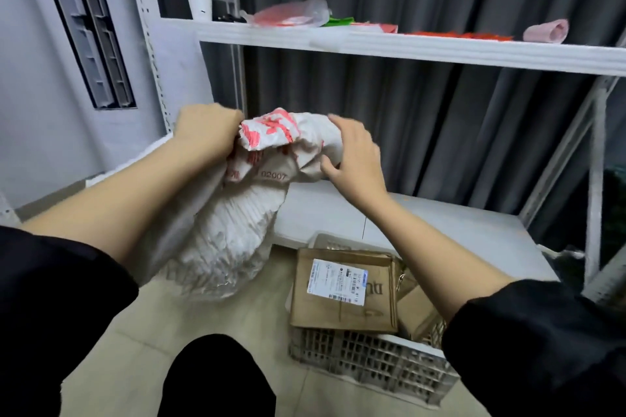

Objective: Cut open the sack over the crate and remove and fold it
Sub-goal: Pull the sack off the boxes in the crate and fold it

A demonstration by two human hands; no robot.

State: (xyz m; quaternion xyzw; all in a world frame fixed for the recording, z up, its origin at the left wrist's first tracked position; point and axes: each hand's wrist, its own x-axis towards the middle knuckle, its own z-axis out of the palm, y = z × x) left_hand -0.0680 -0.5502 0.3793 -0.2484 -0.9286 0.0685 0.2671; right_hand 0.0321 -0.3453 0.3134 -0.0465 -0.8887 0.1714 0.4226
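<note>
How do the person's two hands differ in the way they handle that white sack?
The left hand is bunched into a fist, gripping the sack at its crumpled red-printed end; the right hand lies flatter, its fingers spread over the sack's other side with the thumb underneath. The left hand is slightly higher and knuckles-up; the right hand is angled inward. Both touch the sack, held up above the floor beside the crate.

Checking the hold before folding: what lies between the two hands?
In the head view, only the bunched top of the sack spans between them. The left hand grips one end; the right hand cups the other, with the rest hanging below.
</note>
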